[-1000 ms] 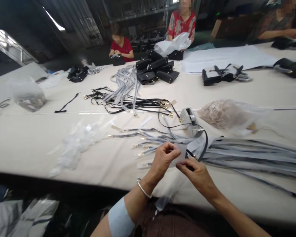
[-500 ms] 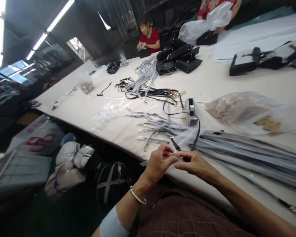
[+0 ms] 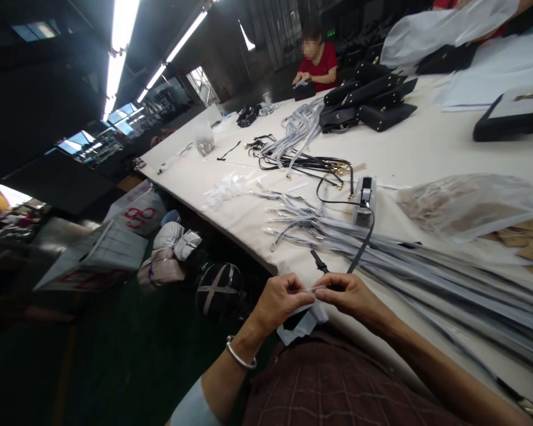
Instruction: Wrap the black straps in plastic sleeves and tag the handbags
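My left hand (image 3: 281, 297) and my right hand (image 3: 350, 294) meet at the table's near edge, fingertips pinched together on a thin clear plastic sleeve (image 3: 316, 288). A black strap (image 3: 362, 245) runs from my right hand up across the table. A wide bundle of grey wrapped straps (image 3: 430, 269) lies right beside my right hand. A silver bangle sits on my left wrist.
A tape dispenser (image 3: 365, 193) stands beyond the hands, near a plastic bag of tags (image 3: 466, 204). Loose black and grey straps (image 3: 302, 158), black handbags (image 3: 368, 103) and clear wrappers (image 3: 224, 188) lie farther off. A person in red (image 3: 318, 59) works at the far end. Bags (image 3: 171, 251) sit on the floor at left.
The view has swung left and tilted. My hands have drawn back to the table edge, and the pale sleeve that was held flat is now pinched thin between my fingertips.
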Demonstrator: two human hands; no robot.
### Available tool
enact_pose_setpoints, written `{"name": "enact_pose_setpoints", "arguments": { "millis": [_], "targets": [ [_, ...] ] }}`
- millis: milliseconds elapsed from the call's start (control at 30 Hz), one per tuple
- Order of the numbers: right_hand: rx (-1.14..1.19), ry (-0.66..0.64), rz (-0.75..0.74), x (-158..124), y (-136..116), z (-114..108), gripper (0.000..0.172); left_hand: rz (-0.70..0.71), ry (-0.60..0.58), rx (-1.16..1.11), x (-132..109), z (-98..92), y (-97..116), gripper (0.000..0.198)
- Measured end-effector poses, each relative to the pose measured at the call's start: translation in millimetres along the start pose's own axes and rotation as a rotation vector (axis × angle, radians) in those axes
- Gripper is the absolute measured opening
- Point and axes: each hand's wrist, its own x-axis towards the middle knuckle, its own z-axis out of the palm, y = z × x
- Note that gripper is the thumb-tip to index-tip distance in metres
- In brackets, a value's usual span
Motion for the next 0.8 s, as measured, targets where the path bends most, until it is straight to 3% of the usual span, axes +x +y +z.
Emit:
{"name": "enact_pose_setpoints", "arguments": {
  "millis": [267, 433, 600, 800],
  "targets": [
    [-0.130, 0.003, -0.079, 2.1, -0.4, 15.2, 0.039, 0.024, 0.031, -0.034, -21.5, -1.4, -5.5, 0.035],
    [-0.366, -0.049, -0.196, -0.8, -9.4, -0.3, 0.045, -0.024, 0.031, -0.165, -30.0, -14.0, -20.4, 0.048],
    [-0.434, -0.030, -0.213, -20.3, -39.1, -22.0, 0.058, 0.026, -0.022, -0.386, -37.7, -34.0, -38.5, 0.065],
    [-0.158, -0.185, -0.059, -52.0, -90.9, -18.6, 0.054, 0.058, -0.119, -0.515, -37.1, -36.5, -74.7, 0.074]
  ]
}}
